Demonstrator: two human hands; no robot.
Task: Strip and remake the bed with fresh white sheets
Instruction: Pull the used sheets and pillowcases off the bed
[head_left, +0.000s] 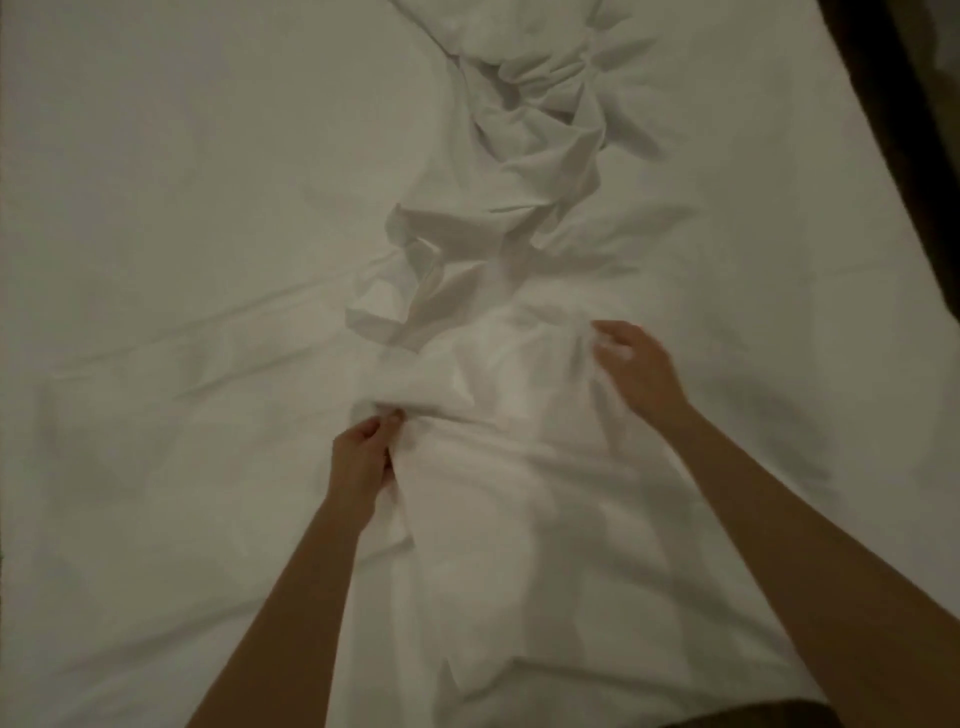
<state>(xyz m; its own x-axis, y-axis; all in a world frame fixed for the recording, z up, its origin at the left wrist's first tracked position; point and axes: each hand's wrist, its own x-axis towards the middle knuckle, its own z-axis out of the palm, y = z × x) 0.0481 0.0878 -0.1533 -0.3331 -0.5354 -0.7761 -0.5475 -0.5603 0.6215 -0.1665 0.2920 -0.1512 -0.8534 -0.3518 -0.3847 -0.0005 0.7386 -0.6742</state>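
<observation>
A white sheet (498, 291) lies bunched in a long crumpled ridge running from the far end of the bed toward me, on top of a flatter white layer (156, 208) that covers the bed. My left hand (363, 457) pinches a fold of the bunched sheet at its near left side. My right hand (634, 364) grips the same sheet at its right side, fingers curled into the cloth. Between my hands the sheet is blurred.
The bed's right edge (883, 171) runs diagonally, with dark floor (924, 78) beyond it at the upper right. White fabric spreads wide to the left of the ridge.
</observation>
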